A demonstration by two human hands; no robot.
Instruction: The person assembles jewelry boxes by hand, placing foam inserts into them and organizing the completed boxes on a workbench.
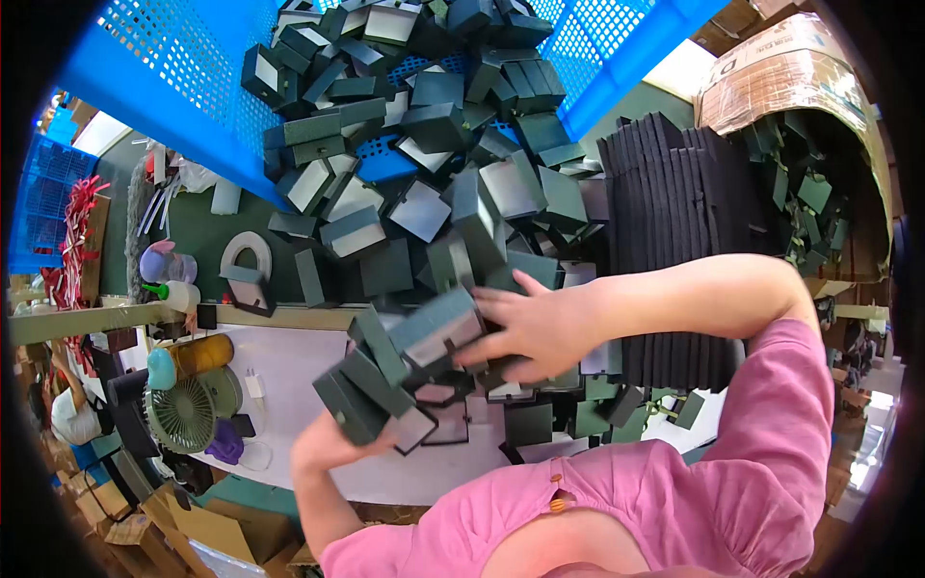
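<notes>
Many small dark green boxes [419, 210], some with pale faces, spill out of a blue crate over the work surface. My left hand [337, 445] is under and beside a cluster of green boxes [361, 385], its fingers partly hidden behind them. Its thumb side touches the lowest box. My right hand [540, 328] reaches in from the right, fingers spread, against the right end of a green box [434, 328] at the top of that cluster. Several more boxes lie beneath and behind my right hand.
The blue crate [183, 82] tilts at the top. Black foam strips [665, 241] are stacked at the right, beside a cardboard box [785, 72] holding more green pieces. A green fan [181, 414], bottles [175, 294] and a tape ring [248, 252] stand at the left.
</notes>
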